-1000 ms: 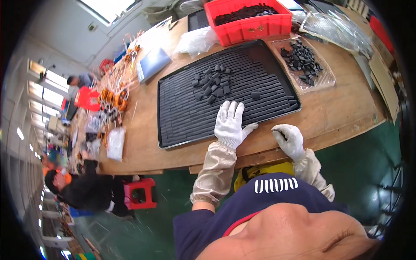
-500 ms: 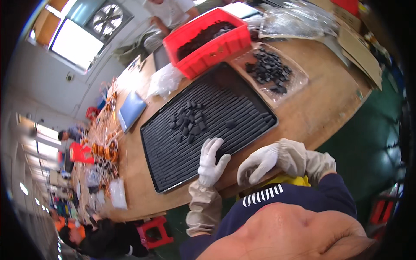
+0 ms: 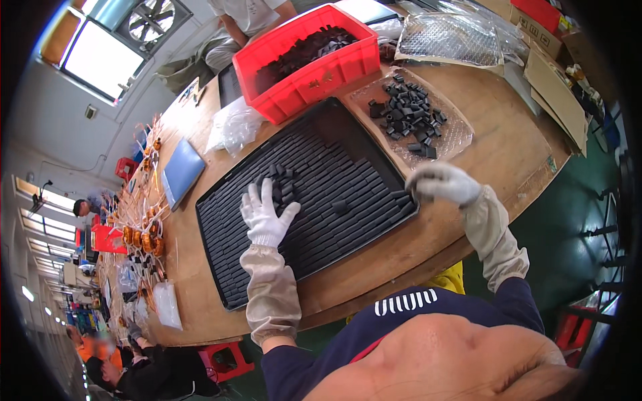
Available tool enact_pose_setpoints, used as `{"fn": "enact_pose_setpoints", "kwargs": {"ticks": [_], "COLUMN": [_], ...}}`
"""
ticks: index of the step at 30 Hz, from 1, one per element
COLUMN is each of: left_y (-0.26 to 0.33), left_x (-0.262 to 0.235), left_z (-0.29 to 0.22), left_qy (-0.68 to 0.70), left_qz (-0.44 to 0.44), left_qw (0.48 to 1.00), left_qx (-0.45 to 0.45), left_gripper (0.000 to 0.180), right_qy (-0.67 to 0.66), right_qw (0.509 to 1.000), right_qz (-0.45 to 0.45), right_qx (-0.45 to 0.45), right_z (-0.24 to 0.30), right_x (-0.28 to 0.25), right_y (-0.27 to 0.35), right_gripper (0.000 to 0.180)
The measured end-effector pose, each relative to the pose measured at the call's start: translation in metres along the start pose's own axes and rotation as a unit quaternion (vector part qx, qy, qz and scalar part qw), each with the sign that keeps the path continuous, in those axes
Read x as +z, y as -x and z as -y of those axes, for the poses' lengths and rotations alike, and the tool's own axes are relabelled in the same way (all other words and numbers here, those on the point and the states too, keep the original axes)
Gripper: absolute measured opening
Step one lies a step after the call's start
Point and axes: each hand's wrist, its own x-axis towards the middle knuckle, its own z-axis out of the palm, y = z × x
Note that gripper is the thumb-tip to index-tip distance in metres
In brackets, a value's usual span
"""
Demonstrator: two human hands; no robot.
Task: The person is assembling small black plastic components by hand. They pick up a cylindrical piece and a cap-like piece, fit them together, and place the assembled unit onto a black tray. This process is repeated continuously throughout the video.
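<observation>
A black tray (image 3: 314,269) lies on the table, lined with rows of short black tube-like pieces. A small loose heap of the same pieces (image 3: 286,190) rests on those rows. My left hand (image 3: 265,219), in a white glove, is open with spread fingers beside the heap, its fingertips over the tray. At the tray's near right corner is my right hand (image 3: 447,182), also gloved. Its fingers bend down close to a black piece (image 3: 401,196) at the end of a row; motion blurs them, so their grip is unclear. One loose piece (image 3: 340,207) sits on top of the rows.
A red bin (image 3: 314,83) full of black pieces stands behind the tray. More pieces (image 3: 413,110) lie on bubble wrap (image 3: 455,138) to its right. A blue folder (image 3: 182,172), a clear plastic bag (image 3: 234,127) and copper coils (image 3: 144,240) are leftward. Other people sit around the table.
My left hand has moved left and forward to the loose heap. My right hand has swung from near my body out to the tray's right corner. The view has shifted slightly.
</observation>
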Motion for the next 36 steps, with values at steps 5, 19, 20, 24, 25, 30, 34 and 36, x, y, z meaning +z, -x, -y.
{"fn": "enact_pose_setpoints", "kwargs": {"ticks": [5, 19, 20, 24, 25, 30, 34, 36], "left_y": [-0.008, -0.011, -0.012, -0.019, -0.02, -0.027, -0.045, -0.055], "left_x": [0.034, 0.041, 0.041, 0.033, 0.03, -0.035, -0.026, -0.005], "left_z": [0.012, 0.014, 0.017, 0.024, 0.025, -0.02, -0.051, -0.067], "left_qy": [-0.037, 0.063, 0.068, 0.142, 0.216, 0.783, 0.955, 0.96], "left_qz": [-0.013, -0.217, -0.223, -0.273, -0.295, -0.112, 0.124, 0.187], "left_qw": [0.999, 0.971, 0.969, 0.951, 0.931, 0.586, 0.212, 0.102], "left_qx": [0.0, 0.084, 0.086, 0.013, -0.005, -0.177, -0.164, -0.18], "left_gripper": [0.083, 0.028, 0.028, 0.022, 0.022, 0.03, 0.034, 0.034], "right_qy": [0.409, 0.562, 0.557, 0.547, 0.545, 0.409, 0.606, 0.599], "right_qw": [0.835, 0.715, 0.721, 0.727, 0.732, 0.774, 0.68, 0.695], "right_qz": [-0.356, -0.387, -0.383, -0.377, -0.371, -0.454, -0.388, -0.378], "right_qx": [-0.099, -0.153, -0.157, -0.173, -0.173, -0.167, -0.139, -0.125], "right_z": [-0.033, -0.062, -0.062, -0.063, -0.063, -0.053, -0.052, -0.052], "right_x": [-0.065, -0.103, -0.104, -0.109, -0.109, -0.101, -0.113, -0.111], "right_y": [-0.044, -0.079, -0.078, -0.075, -0.075, -0.076, -0.075, -0.073], "right_gripper": [0.036, 0.028, 0.028, 0.026, 0.025, 0.022, 0.022, 0.018]}}
